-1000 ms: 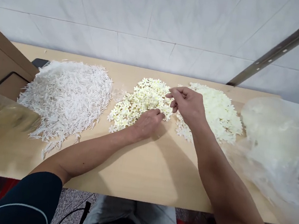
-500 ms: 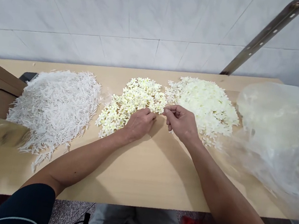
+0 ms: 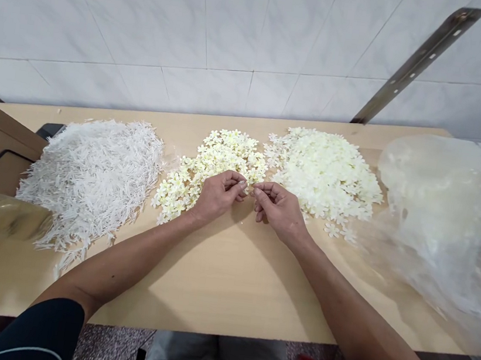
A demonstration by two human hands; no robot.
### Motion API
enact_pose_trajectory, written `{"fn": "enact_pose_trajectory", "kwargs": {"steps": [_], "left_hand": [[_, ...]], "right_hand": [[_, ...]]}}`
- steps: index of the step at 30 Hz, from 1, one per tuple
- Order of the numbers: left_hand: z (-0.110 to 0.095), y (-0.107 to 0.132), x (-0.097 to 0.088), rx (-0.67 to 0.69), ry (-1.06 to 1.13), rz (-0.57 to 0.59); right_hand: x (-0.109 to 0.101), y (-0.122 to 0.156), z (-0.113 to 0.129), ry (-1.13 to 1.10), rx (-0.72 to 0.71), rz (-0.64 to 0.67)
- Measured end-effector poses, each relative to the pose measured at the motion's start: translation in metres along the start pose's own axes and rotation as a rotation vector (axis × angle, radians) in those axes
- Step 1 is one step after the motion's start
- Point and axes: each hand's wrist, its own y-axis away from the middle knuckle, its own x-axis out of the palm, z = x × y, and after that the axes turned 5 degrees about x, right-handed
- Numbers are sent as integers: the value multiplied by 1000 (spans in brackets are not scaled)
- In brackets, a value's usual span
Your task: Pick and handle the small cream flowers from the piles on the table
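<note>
My left hand (image 3: 222,194) is pinched, thumb against fingers, at the near edge of a pile of small yellow-centred white flowers (image 3: 177,189). Facing it, a short gap away, my right hand (image 3: 278,210) is also closed in a pinch. Whatever sits between either set of fingertips is too small to make out. Beyond and right of my right hand spreads a pile of pale flower petals (image 3: 330,168). On the left lies a large heap of thin white stamen-like strands (image 3: 95,172).
A clear plastic bag (image 3: 443,218) covers the right end of the table (image 3: 226,284). At left stand a cardboard box (image 3: 3,125) and a clear bottle-like container (image 3: 5,219). A metal bracket (image 3: 415,67) rises against the tiled wall (image 3: 235,20) behind.
My left hand has turned from reaching down at the flowers to a raised pinch with the thumb showing. My right hand has shifted slightly left and nearer me. The view has tilted a little.
</note>
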Motion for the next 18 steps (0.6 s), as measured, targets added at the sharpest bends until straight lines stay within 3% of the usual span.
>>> {"fn": "enact_pose_trajectory", "kwargs": {"steps": [8,18], "left_hand": [[-9,-1,4,-147,210,28],[-12,3,6,-143,261,98]], "right_hand": [[-2,3,-2,22,-10,30],[2,4,6,14,1,5]]}}
